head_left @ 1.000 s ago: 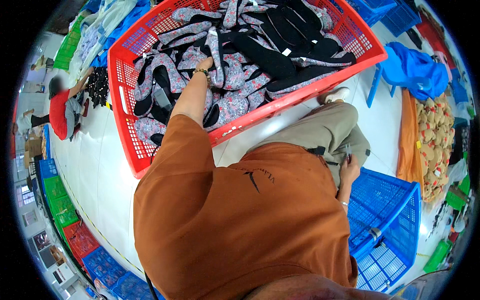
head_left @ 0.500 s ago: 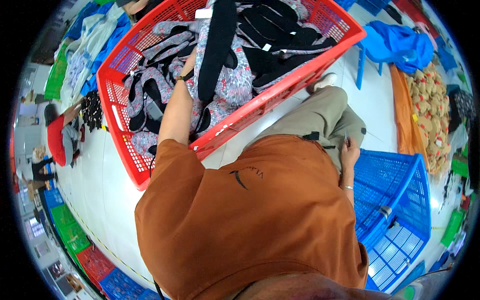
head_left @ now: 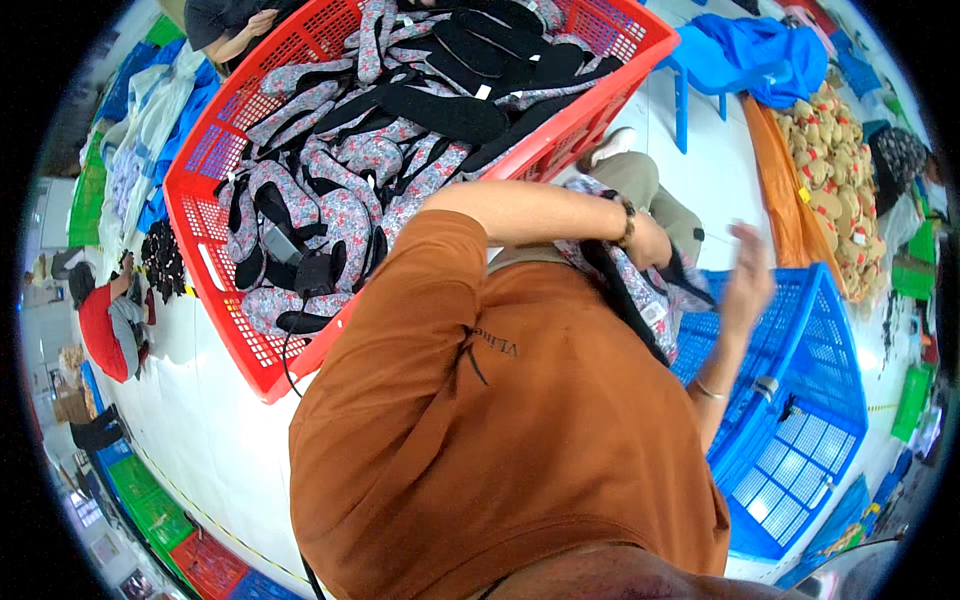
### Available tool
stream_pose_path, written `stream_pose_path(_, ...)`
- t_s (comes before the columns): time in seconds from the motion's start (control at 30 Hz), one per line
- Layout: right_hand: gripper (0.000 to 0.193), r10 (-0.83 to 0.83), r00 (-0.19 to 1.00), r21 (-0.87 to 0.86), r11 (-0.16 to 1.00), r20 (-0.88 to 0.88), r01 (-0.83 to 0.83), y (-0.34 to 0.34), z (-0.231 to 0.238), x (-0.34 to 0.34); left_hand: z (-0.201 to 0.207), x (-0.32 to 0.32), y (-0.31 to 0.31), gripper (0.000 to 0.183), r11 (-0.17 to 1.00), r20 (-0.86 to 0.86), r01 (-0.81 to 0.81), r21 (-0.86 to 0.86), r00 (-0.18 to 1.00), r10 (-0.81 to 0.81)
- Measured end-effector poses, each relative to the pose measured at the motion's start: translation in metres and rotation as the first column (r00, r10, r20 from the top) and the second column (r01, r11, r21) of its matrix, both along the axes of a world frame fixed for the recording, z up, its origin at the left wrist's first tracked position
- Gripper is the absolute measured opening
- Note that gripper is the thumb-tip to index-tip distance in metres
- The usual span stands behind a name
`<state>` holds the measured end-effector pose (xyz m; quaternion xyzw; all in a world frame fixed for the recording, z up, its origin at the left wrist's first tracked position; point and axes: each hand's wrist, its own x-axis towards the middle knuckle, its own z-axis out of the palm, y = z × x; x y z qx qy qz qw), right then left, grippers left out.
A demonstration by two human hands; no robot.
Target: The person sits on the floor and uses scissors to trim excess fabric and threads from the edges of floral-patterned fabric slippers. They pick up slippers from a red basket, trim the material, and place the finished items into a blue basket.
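My left hand (head_left: 650,245) is closed on a slipper (head_left: 632,292) in grey-and-pink floral cloth with black parts, held at my lap. A white label shows on the cloth. To the right of it my right hand (head_left: 750,282) is raised above the blue crate's rim, apart from the slipper. Motion smears its fingers, and I cannot make out whether anything is in them. Ahead on the left, a large red basket (head_left: 255,362) is heaped with similar floral slippers (head_left: 345,205) with black soles.
A blue plastic crate (head_left: 828,375) stands at my right side. Inside the red basket lies a dark device (head_left: 316,275) with a cable. Beyond are a blue stool (head_left: 680,110), a pile of tan items (head_left: 830,180) and a person in red (head_left: 105,325). Another person's hand (head_left: 262,22) shows at the far edge.
My left hand has come back from the red basket to my lap with a slipper in it. My right hand has risen and moved right from my lap.
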<state>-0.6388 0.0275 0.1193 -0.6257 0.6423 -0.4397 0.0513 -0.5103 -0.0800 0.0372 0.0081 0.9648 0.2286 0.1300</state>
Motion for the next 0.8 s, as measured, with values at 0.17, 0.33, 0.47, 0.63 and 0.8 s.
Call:
stream_pose_path(0.17,0.026,0.204,0.957,0.564,0.824,-0.207,-0.054,-0.033,-0.168,-0.040,0.039,0.035,0.011,0.016,0.986,-0.157,-0.169,0.001,0.973,0.167)
stream_pose_path(0.33,0.032,0.119,0.993,0.565,0.821,-0.026,-0.083,-0.033,-0.117,-0.011,0.048,0.158,-0.023,0.019,0.814,-0.715,-0.556,0.170,0.499,0.490)
stream_pose_path(0.47,0.033,0.096,0.986,0.517,0.856,-0.140,-0.010,-0.028,-0.148,-0.008,-0.017,0.284,-0.081,0.023,0.264,-0.601,-0.964,0.034,0.191,0.776)
stream_pose_path(0.63,0.030,0.097,0.991,0.614,0.789,-0.090,-0.021,-0.044,-0.146,-0.018,-0.072,0.313,-0.107,0.060,0.226,-0.379,-0.966,-0.126,0.258,0.889)
stream_pose_path(0.8,0.024,0.021,0.997,0.384,0.922,0.075,-0.048,-0.028,-0.119,-0.011,-0.101,0.287,-0.139,0.082,0.288,-0.329,-0.830,-0.478,0.474,0.817)
